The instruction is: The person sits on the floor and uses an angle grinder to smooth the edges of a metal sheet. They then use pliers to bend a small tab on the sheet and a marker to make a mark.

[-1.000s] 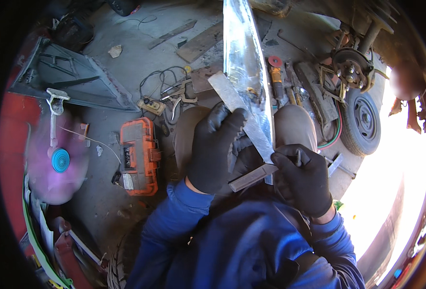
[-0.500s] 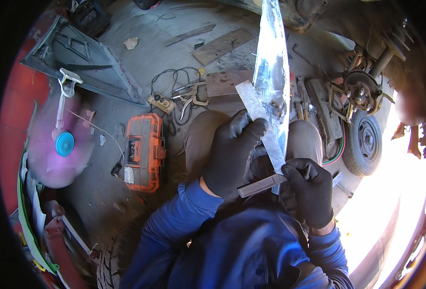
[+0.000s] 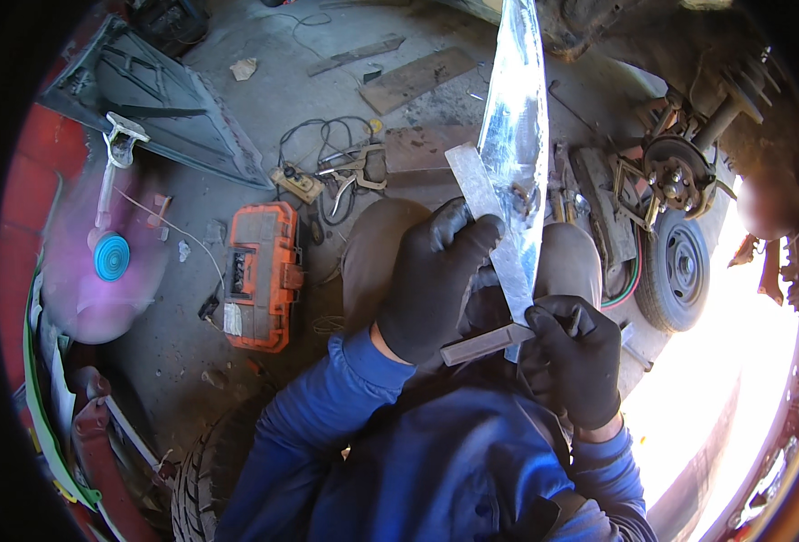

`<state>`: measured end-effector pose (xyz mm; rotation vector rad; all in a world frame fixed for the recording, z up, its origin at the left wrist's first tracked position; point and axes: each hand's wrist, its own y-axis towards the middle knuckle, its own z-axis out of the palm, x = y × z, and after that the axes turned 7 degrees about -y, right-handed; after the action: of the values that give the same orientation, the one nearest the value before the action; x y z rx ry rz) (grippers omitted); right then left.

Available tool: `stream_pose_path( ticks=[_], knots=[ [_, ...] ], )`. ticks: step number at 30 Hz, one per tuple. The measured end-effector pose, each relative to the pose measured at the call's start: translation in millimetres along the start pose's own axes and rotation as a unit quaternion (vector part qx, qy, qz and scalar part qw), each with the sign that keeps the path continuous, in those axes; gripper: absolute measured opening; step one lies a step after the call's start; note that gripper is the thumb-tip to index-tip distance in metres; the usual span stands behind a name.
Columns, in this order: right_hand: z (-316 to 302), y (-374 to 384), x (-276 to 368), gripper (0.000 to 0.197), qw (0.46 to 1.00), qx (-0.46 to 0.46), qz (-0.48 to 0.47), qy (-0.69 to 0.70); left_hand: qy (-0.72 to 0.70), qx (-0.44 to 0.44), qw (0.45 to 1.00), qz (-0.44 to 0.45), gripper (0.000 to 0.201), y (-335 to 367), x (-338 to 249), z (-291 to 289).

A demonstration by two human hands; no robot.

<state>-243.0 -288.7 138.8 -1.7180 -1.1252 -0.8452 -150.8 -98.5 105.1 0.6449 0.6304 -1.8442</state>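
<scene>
An L-shaped metal square [image 3: 473, 183], with a flat blade and a thicker dark stock [image 3: 483, 345], lies across a long, shiny strip of sheet metal [image 3: 515, 99]. My left hand [image 3: 437, 280], in a black glove, is closed round the middle of the blade, its thumb on top. At the corner where blade and stock meet, my gloved right hand [image 3: 582, 359] pinches the square between thumb and fingers. The strip rises away from me between my knees; its near end is partly hidden behind the square and my hands.
To the left stand an orange and grey toolbox [image 3: 265, 275] and a spinning fan [image 3: 110, 256] with a blue hub. Locking pliers [image 3: 359, 168], cables and boards [image 3: 420, 78] lie on the floor ahead. On the right are a wheel [image 3: 677, 271] and an exposed brake hub [image 3: 676, 178].
The view has shifted slightly, so the toolbox and fan sit a little further left and higher. Both hands keep the same hold on the square.
</scene>
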Motion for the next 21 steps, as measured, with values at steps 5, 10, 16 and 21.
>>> stream_pose_path(
  ticks=[5, 10, 16, 21],
  knots=[
    [1.7, -0.9, 0.1, 0.012, 1.0, 0.008, 0.007, 0.029, 0.002, -0.028, 1.0, 0.014, 0.035, -1.4, -0.4, 4.9],
    [1.5, -1.0, -1.7, 0.012, 0.998, 0.018, 0.006, 0.052, 0.025, -0.039, 0.998, 0.047, 0.033, -1.9, 4.7, 6.6],
    [-0.2, -0.1, -8.7, 0.013, 0.999, 0.009, -0.042, 0.001, 0.184, -0.007, 0.972, 0.147, 0.03, 1.3, 10.0, 0.9],
    [-8.7, -7.3, 9.4, 0.026, 0.997, -0.004, 0.023, 0.076, 0.09, -0.022, 0.99, 0.102, 0.03, -0.4, 8.6, 2.0]
  ],
)
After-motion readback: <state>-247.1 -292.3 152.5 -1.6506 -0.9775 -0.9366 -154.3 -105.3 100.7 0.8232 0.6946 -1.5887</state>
